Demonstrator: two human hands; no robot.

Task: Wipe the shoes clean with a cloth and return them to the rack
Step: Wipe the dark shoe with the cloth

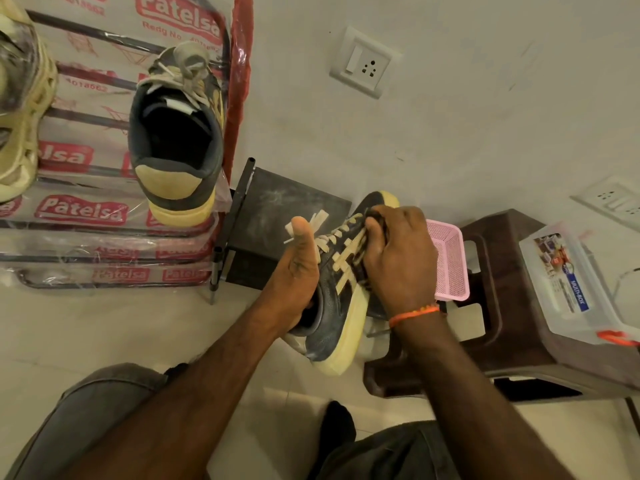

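A dark grey sneaker [337,308] with cream stripes, laces and sole is held in the air at mid-frame. My left hand [296,271] grips it at the heel opening, fingers inside the collar and thumb up. My right hand [401,258] presses a dark patterned cloth [363,252] against the shoe's side near the laces, fingers curled round the cloth. The matching sneaker [176,133] stands on the top shelf of the plastic-wrapped metal shoe rack [104,216] at the left. A cream shoe [20,109] sits at the rack's far left edge.
A small black stand [277,216] is beside the rack. A brown plastic stool [491,306] at the right carries a pink mesh basket [450,261] and a clear lidded box [568,289]. Wall sockets [363,62] are behind. My knees fill the bottom of the view.
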